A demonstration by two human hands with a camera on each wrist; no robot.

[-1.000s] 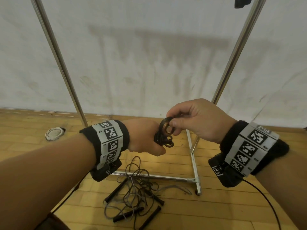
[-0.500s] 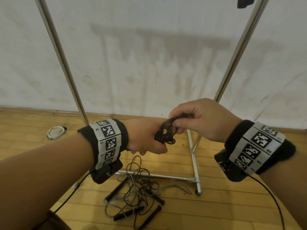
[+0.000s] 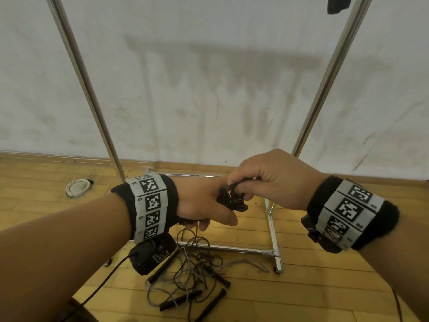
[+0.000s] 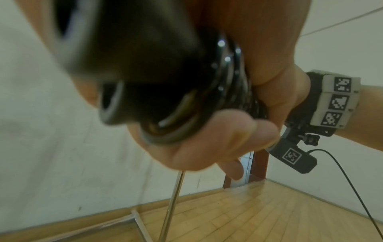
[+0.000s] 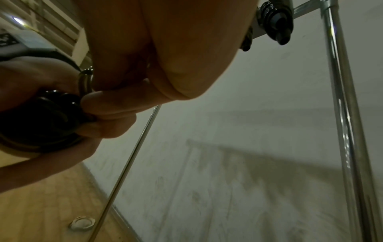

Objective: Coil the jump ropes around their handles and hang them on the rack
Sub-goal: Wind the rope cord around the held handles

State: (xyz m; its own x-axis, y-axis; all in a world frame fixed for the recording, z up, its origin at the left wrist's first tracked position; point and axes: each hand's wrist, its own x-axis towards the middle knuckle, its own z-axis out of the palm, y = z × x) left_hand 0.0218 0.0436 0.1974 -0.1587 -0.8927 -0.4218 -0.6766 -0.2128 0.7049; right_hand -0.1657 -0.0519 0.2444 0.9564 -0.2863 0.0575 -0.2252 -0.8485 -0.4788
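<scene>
Gripping the coiled rope bundle (image 3: 232, 201), left hand (image 3: 202, 205) holds below while right hand (image 3: 267, 180) pinches its top loop; rack (image 3: 325, 77) stands beyond.

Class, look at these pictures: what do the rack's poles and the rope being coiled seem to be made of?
Rack poles: apparently polished metal, silvery with bright mirror-like streaks. Coiled rope: probably glossy black plastic or rubber cord, judging by small highlights on its smooth loops; which of the two cannot be told.
</scene>
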